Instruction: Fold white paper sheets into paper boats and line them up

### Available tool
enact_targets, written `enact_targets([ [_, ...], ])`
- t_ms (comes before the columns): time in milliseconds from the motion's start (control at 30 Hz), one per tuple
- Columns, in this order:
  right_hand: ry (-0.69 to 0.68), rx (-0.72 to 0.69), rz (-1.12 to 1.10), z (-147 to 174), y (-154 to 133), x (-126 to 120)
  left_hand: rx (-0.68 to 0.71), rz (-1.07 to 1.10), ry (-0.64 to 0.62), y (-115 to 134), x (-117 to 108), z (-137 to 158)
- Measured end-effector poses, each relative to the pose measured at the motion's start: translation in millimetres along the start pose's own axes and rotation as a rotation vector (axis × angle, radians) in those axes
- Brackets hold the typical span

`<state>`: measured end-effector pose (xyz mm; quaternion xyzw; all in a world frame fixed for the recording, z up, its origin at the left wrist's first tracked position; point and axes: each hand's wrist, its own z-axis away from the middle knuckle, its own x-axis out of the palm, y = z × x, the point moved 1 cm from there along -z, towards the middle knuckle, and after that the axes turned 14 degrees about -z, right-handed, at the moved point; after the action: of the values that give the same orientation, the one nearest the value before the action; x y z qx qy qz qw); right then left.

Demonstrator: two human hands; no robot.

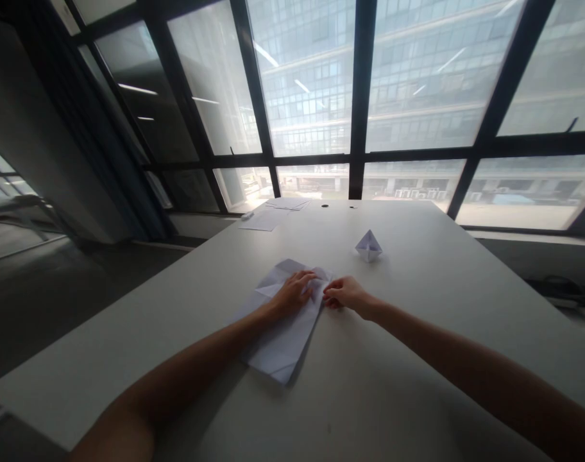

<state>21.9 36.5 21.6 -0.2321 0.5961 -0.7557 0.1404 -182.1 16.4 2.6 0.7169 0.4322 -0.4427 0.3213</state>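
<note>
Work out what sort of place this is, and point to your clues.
Probably an office or study room: there's a large white table, tall black-framed windows facing a multi-storey building, and a dark blue curtain.

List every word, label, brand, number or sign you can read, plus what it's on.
None readable.
Creased sheet under the hands: no writing visible on the part that shows.
Folded paper shape: no lettering visible.
Papers at the table's far end: too small to tell if marked.
Windows: no legible sign.
</note>
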Motion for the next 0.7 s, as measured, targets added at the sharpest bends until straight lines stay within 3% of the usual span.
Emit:
enact_targets([
  [133,0.033,-0.072,-0.053,0,1,9,-0.030,0.001,0.017,-3,6,-1],
  [333,0.089,-0.210,0.110,-13,17,24,-0.040,-0.010,0.087,-2,3,-3],
  [533,0.110,-0.461,0.021,-24,24,28,-0.078,-0.098,0.213,8,-30,-7],
  [700,0.115,-0.519,-0.074,-16,4,14,-0.111,-0.104,0.325,19,-52,-7],
])
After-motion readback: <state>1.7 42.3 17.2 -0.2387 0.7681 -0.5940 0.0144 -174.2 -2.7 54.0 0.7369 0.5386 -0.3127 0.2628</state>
